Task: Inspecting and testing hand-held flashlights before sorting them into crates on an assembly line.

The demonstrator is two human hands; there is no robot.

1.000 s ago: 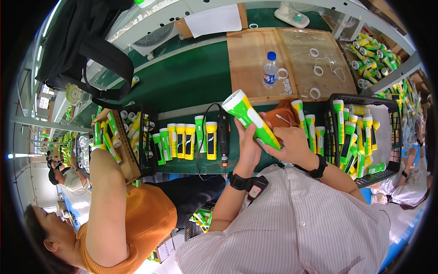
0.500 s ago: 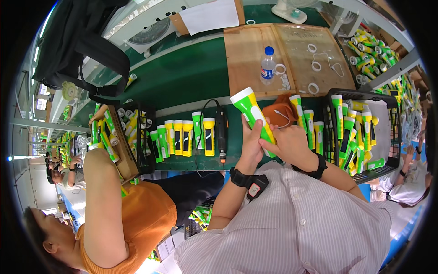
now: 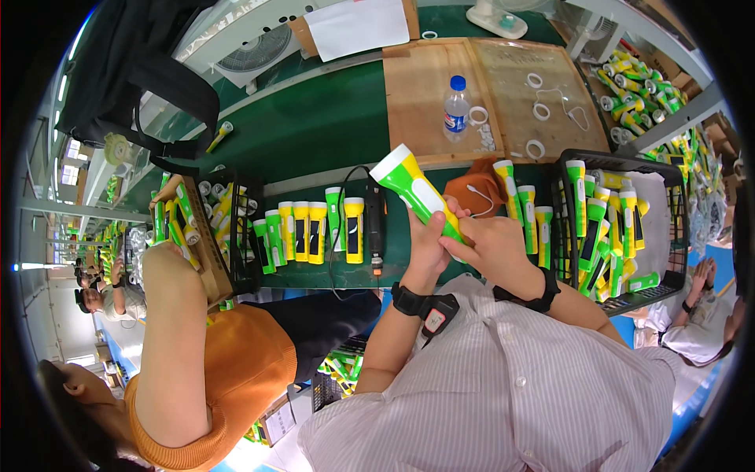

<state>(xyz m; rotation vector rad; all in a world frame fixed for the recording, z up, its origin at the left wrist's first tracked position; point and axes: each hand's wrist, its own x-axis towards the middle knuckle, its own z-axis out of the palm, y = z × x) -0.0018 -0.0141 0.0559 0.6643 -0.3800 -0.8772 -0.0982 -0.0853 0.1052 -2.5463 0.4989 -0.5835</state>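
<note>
Both my hands hold one green and white flashlight above the green table, its wide white head pointing up and to the left. My left hand grips the body from below. My right hand wraps the tail end. Each wrist wears a black band. A row of yellow and green flashlights lies on the table to the left of my hands. More flashlights lie just right of my hands, beside an orange cloth.
A black crate of flashlights stands at the right. A water bottle and white rings rest on wooden boards. A black tool with a cord lies by the row. A person in orange reaches into a black crate at left.
The flashlight in my hands has stayed almost in place, tilting only slightly. The person in orange keeps an arm stretched toward the left crate.
</note>
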